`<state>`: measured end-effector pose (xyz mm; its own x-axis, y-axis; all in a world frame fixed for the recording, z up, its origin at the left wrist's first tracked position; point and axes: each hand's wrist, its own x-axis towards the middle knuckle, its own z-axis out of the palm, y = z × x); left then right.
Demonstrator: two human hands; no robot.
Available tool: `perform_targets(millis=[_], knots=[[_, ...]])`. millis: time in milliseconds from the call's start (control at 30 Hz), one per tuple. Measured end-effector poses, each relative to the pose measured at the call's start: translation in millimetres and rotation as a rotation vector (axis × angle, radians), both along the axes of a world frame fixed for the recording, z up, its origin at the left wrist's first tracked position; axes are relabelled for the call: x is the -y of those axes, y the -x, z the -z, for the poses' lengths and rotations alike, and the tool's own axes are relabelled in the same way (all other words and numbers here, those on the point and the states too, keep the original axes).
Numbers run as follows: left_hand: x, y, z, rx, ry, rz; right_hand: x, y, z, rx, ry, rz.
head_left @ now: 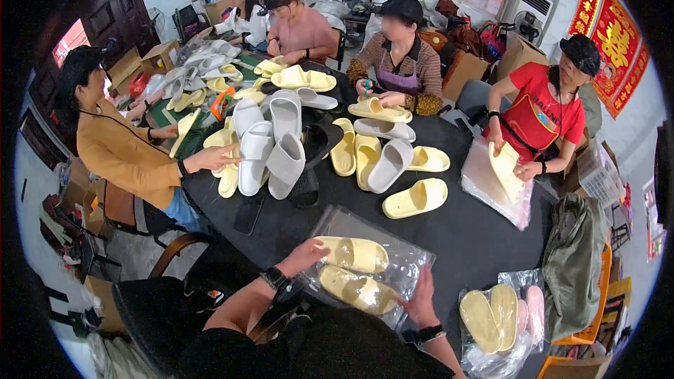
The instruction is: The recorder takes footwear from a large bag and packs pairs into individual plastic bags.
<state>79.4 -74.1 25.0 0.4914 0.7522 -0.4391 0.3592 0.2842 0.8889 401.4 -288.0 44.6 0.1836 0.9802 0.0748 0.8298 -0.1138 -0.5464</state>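
Note:
A pair of pale yellow slide slippers (pixel 358 255) lies side by side with a clear plastic bag (pixel 351 221) around or under them, at the table's near edge. My left hand (pixel 303 258) is closed at the left end of the upper slipper. At the right side of the bag, my right hand (pixel 421 297) has its fingers on the film beside the lower slipper's (pixel 358 290) end. Whether the left fingers grip the slipper alone or the film too cannot be told. A single yellow slipper (pixel 415 198) sits beyond the bag.
Grey slippers (pixel 286 166) and more yellow ones are heaped on the dark table (pixel 449 245). Bagged slippers (pixel 489 319) lie at right, beside a dark green cloth (pixel 576 267). A person in red (pixel 544 105) holds a slipper over flat plastic bags (pixel 488 182); several others sit around.

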Motion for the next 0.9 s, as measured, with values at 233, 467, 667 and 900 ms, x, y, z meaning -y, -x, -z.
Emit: perform_targets(millis=[233,467,667,900], knots=[[37.6,14.1,5.3,-0.291,-0.581,0.281,41.2,20.2,69.0,0.168,0.466,-0.158],[34.2,31.1,-5.9,-0.093,-0.489,0.244,42.8,22.7,82.8,0.287,0.482,-0.129],[32.0,55.6,-19.7,-0.217,-0.36,0.351,51.3,23.4,88.6,0.269,0.505,-0.112],[25.2,45.7,-8.7,-0.059,-0.067,0.219,32.6,15.0,62.4,0.133,0.649,-0.122]])
